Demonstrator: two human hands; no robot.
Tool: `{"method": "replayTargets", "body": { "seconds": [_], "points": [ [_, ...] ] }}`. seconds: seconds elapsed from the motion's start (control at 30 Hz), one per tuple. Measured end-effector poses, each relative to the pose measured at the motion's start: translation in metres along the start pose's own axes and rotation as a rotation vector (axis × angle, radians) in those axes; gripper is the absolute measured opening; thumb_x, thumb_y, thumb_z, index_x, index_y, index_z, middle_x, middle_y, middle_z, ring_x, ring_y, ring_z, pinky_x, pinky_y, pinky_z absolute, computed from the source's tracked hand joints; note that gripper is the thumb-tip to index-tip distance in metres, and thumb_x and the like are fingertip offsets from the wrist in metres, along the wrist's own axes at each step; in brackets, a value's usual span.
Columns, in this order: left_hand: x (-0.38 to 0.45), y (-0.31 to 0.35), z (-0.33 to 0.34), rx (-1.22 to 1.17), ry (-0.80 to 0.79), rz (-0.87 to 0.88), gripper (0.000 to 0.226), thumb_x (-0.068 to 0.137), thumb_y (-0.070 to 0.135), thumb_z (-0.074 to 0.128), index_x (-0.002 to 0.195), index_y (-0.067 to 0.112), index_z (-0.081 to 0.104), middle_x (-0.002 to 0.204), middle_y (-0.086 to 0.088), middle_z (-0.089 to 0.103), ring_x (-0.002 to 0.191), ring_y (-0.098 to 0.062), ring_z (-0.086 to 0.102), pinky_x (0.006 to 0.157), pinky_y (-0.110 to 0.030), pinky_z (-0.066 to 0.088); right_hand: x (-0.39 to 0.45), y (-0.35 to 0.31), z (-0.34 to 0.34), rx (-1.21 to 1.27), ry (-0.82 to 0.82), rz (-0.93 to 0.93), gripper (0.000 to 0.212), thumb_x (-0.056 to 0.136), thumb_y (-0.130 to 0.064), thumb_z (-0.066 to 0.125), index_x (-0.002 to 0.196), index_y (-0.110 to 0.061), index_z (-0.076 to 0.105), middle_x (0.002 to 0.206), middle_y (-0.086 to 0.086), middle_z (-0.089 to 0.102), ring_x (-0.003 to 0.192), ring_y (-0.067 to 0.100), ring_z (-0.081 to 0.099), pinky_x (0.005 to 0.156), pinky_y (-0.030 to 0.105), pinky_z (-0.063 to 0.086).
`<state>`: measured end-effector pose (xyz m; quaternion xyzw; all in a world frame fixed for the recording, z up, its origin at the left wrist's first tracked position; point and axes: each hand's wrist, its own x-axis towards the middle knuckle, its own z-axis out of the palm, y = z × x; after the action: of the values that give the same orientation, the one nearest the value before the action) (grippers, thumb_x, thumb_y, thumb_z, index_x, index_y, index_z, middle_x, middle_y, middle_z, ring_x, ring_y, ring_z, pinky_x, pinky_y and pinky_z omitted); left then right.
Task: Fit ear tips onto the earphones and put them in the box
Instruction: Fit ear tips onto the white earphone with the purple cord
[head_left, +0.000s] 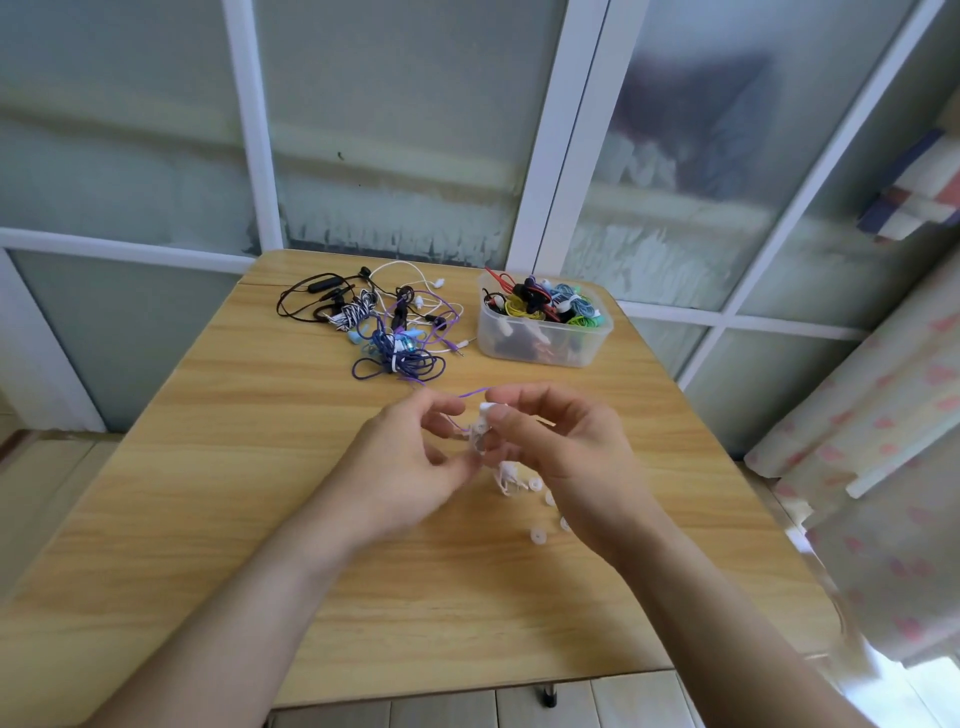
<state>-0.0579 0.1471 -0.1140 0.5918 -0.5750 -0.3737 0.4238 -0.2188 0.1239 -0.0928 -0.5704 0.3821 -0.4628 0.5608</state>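
Frosted panes are backing the wooden tabletop (218, 467). At frame centre, the left hand (410, 467) is pinching the purple earphone (475, 428); the right hand (561, 452) is pinching a tip (488, 408). Best pushing squarely. The box (543, 325) is sitting upper right.

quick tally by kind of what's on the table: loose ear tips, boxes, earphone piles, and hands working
loose ear tips: 4 that show, by the right hand
plastic box: 1, filled with coiled earphones
tangled earphone pile: 1
hands: 2, left hand and right, both pinching a purple-corded earphone
total: 8
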Motion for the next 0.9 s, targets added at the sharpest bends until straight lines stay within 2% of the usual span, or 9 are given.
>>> {"method": "replayTargets", "body": {
  "seconds": [0.07,0.2,0.33,0.47,0.57,0.63,0.7,0.8,0.9],
  "points": [
    [-0.001,-0.003,0.0,0.102,-0.031,0.03,0.045,0.075,0.027,0.08,0.114,0.032,0.058,0.097,0.01,0.06,0.064,-0.015,0.066,0.057,-0.023,0.045,0.002,-0.001,0.004,0.054,-0.02,-0.001,0.012,0.087,-0.001,0.067,0.098,0.003,0.068,0.08,0.01,0.069,0.068,0.021,0.065,0.069,0.032,0.055],
    [0.002,-0.001,0.002,0.05,0.022,0.05,0.017,0.079,0.026,0.078,0.09,0.026,0.065,0.081,0.002,0.071,0.066,-0.017,0.068,0.056,-0.026,0.046,0.003,-0.004,0.01,0.17,-0.033,0.011,0.014,0.081,-0.004,0.069,0.094,-0.001,0.069,0.069,0.007,0.065,0.058,0.018,0.06,0.06,0.028,0.05],
    [0.0,0.011,-0.001,-0.202,0.097,0.031,0.015,0.083,0.013,0.075,0.093,0.01,0.064,0.078,-0.012,0.073,0.064,-0.035,0.069,0.057,-0.039,0.056,0.005,-0.004,0.005,-0.127,0.051,-0.092,0.007,0.087,-0.005,0.069,0.092,-0.009,0.072,0.073,-0.003,0.066,0.059,0.011,0.05,0.058,0.021,0.043],
    [-0.002,0.022,-0.003,-0.401,0.127,0.019,0.03,0.079,-0.001,0.075,0.105,0.006,0.062,0.084,-0.014,0.074,0.069,-0.028,0.072,0.063,-0.041,0.059,0.006,-0.003,0.008,-0.254,-0.025,-0.158,0.009,0.089,-0.004,0.067,0.095,-0.011,0.07,0.086,-0.002,0.073,0.074,0.009,0.067,0.067,0.022,0.051],
    [0.002,0.022,-0.004,-0.512,0.058,-0.017,0.05,0.068,-0.014,0.07,0.11,0.01,0.059,0.091,-0.008,0.075,0.086,-0.023,0.072,0.077,-0.048,0.055,0.011,0.002,0.009,-0.486,-0.045,-0.256,0.017,0.087,-0.024,0.071,0.104,-0.022,0.07,0.1,-0.008,0.073,0.095,0.01,0.068,0.082,0.035,0.055],
    [0.004,0.024,-0.004,-0.621,-0.047,-0.045,0.063,0.055,-0.012,0.053,0.116,0.006,0.057,0.091,-0.009,0.073,0.089,-0.027,0.069,0.07,-0.049,0.043,0.016,0.005,0.007,-0.662,-0.044,-0.34,0.028,0.085,-0.037,0.071,0.112,-0.029,0.067,0.104,-0.013,0.069,0.102,0.008,0.064,0.085,0.033,0.053],
    [0.004,0.029,-0.006,-0.759,-0.164,-0.059,0.072,0.048,-0.011,0.044,0.119,-0.002,0.052,0.09,-0.016,0.068,0.091,-0.033,0.062,0.073,-0.049,0.035,0.022,0.007,0.006,-0.772,-0.025,-0.42,0.032,0.085,-0.04,0.067,0.116,-0.033,0.065,0.104,-0.014,0.065,0.1,0.007,0.061,0.081,0.027,0.051],
    [0.003,0.034,-0.008,-0.896,-0.222,-0.087,0.079,0.054,-0.007,0.049,0.132,-0.005,0.04,0.098,-0.017,0.066,0.094,-0.028,0.064,0.101,-0.052,0.043,0.032,0.011,0.008,-0.769,0.051,-0.45,0.023,0.09,-0.026,0.066,0.112,-0.033,0.07,0.095,-0.011,0.066,0.084,0.007,0.063,0.073,0.028,0.053],
    [0.009,0.033,-0.009,-0.704,-0.064,-0.184,0.093,0.055,0.008,0.061,0.144,0.01,0.032,0.103,-0.002,0.069,0.093,-0.02,0.071,0.093,-0.04,0.053,0.055,0.005,0.006,-0.653,0.146,-0.366,0.013,0.092,-0.02,0.067,0.101,-0.026,0.074,0.073,-0.013,0.067,0.066,0.003,0.063,0.063,0.024,0.052]
  ]
}}
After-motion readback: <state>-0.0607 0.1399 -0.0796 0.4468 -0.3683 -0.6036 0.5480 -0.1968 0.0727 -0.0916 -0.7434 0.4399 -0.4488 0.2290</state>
